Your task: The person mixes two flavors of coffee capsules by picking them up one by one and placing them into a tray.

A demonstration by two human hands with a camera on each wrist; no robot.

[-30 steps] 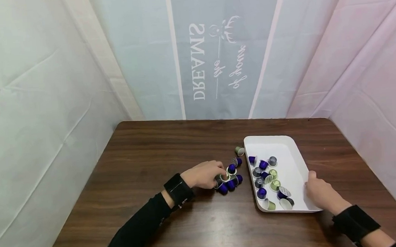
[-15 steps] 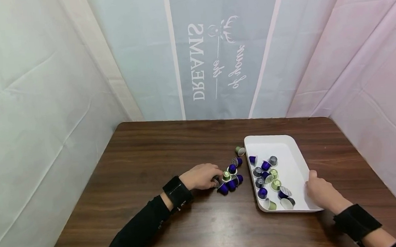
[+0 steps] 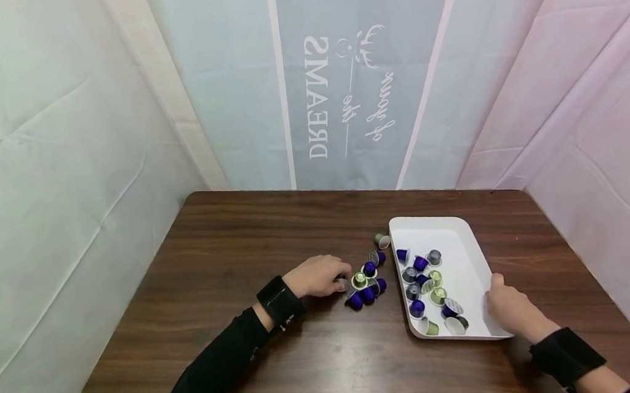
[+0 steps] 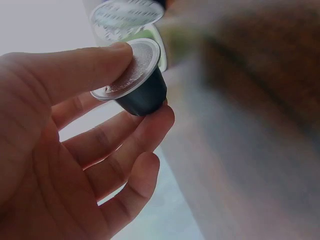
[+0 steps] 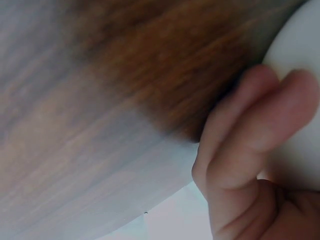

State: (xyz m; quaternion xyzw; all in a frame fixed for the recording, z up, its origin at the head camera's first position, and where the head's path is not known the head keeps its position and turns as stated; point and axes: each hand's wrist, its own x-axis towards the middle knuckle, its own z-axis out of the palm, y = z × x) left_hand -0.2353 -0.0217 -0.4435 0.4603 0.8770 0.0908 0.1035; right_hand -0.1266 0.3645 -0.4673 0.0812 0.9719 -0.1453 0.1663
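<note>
My left hand (image 3: pixel 318 276) pinches a dark coffee capsule (image 4: pixel 145 95) at the left end of a loose cluster on the table. In the left wrist view the thumb lies on the capsule's foil lid and fingers support its dark body from below. Beside it in the head view are a green capsule (image 3: pixel 359 279) standing upright and several blue capsules (image 3: pixel 368 294). With my right hand (image 3: pixel 515 310) I grip the right edge of a white tray (image 3: pixel 467 258); the right wrist view shows fingers curled at its rim (image 5: pixel 295 40). Blue, grey and green capsules lie in the tray's left part.
A pale green capsule (image 3: pixel 382 240) lies against the tray's upper left corner outside it. The brown wooden table (image 3: pixel 229 240) is bounded by white and pale blue cloth (image 3: pixel 241 103) at the back and sides.
My left hand has drawn back slightly left from the green capsule, which is now uncovered, and has taken hold of the dark capsule. My right hand and the tray stay in place.
</note>
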